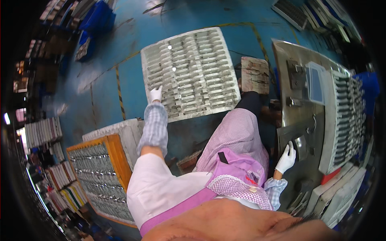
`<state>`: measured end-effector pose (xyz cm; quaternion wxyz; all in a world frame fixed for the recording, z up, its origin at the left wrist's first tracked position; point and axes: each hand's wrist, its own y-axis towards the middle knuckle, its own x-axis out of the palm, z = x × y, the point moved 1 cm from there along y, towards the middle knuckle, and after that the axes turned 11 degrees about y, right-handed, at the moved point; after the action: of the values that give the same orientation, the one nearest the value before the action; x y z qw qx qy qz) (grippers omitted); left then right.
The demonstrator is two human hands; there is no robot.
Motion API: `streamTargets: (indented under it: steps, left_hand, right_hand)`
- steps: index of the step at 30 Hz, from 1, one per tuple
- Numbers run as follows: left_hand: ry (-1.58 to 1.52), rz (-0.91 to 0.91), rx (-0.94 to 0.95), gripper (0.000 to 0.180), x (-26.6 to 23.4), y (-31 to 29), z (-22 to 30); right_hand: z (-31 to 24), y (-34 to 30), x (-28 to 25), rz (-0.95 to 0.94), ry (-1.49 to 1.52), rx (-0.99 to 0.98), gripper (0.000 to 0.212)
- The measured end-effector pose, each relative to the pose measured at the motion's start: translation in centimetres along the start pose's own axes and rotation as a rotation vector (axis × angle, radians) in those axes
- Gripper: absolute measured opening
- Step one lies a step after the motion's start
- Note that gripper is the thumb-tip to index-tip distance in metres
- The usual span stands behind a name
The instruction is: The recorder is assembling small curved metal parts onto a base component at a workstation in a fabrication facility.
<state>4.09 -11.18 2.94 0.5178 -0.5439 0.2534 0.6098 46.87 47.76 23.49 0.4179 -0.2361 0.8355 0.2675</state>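
A large white tray (189, 74) lies in front of me, filled with rows of small silvery metal parts (211, 56). My left hand (155, 94), in a white glove, reaches over the tray's left side. Its fingers are stretched toward the parts there, apart from one another, and I see nothing held. On my right, my gloved right hand (286, 159) is over the metal workbench (295, 114). Its fingers are extended and slightly spread beside a shiny metal block (300, 148). Whether the fingertips touch that block I cannot tell.
Another white tray of metal parts (335, 120) stands along the bench's right side, near a clear plastic box (315, 82). A worn wooden stool (255, 75) is beyond my knee. At left an orange-framed tray (120, 160) leans by a white tray (130, 136). Blue bins (97, 18) sit far left.
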Motion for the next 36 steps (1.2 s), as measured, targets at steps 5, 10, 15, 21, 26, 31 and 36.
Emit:
streamTargets:
  steps: [5,10,15,21,26,31,36]
  left_hand:
    - [-0.443,-0.195,0.329,0.034,-4.1,-16.7,14.1]
    - [-0.617,-0.378,1.190,0.016,-7.1,-39.8,26.2]
    - [-0.445,-0.615,1.588,0.017,-2.9,-50.0,31.3]
    - [-0.485,-0.948,1.090,0.027,0.2,-50.9,35.9]
    - [-0.514,-0.497,1.272,0.028,2.1,-52.3,43.2]
    - [-0.374,-0.476,1.077,0.037,4.6,-53.7,43.8]
    - [-0.392,-0.694,0.949,0.038,5.0,-54.3,45.4]
  right_hand:
    - [-9.0,-0.2,-3.0,-0.089,0.632,0.471,0.022]
    - [-11.4,-1.7,0.2,-0.719,1.164,0.797,0.035]
    - [-5.9,0.2,-7.4,-0.215,0.828,0.517,0.028]
    - [2.2,2.4,-9.2,0.152,0.689,0.487,0.023]
    - [4.6,2.4,-8.3,0.203,0.514,0.238,0.022]
    - [8.1,1.8,-8.3,0.421,0.657,0.208,0.018]
    - [9.9,1.1,-6.2,0.444,0.550,0.186,0.017]
